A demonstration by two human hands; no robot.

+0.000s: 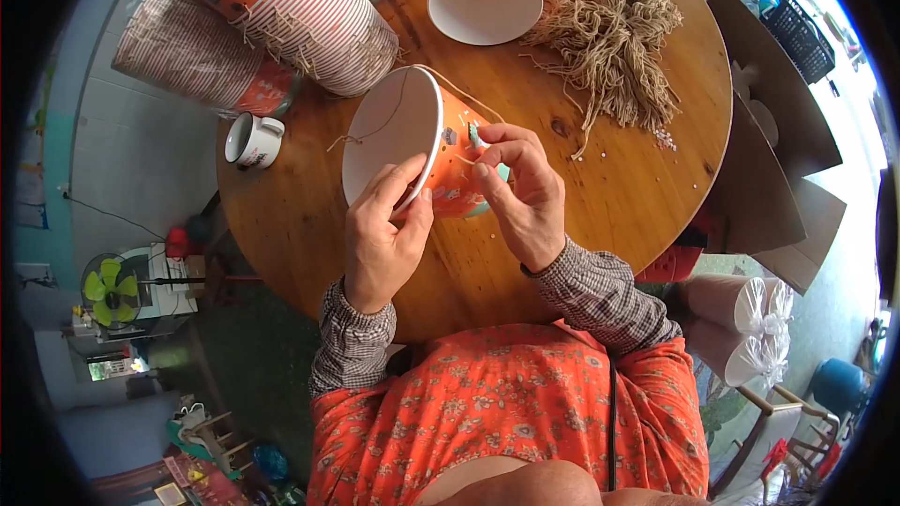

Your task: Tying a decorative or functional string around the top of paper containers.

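Note:
An orange paper bucket [392, 122] with a white inside and a printed outer wall is tilted on its side above the table, its mouth turned left. My left hand [386, 225] grips its near rim, thumb outside and fingers inside. At the outer wall, my right hand [521, 189] is closed in a pinch, with a thin tan cord [464, 96] reaching its fingertips. That cord passes over the rim, and a knotted tail hangs across the white inside. A bundle of tan cords [614, 37] lies at the back right.
Tall stacks of nested orange buckets [309, 14] stand at the back left, near a white enamel mug [253, 141]. Another bucket [485, 2] lies mouth forward at the back. Small white bits [665, 139] dot the round wooden table [600, 215]. Cardboard boxes [764, 178] stand off its right edge.

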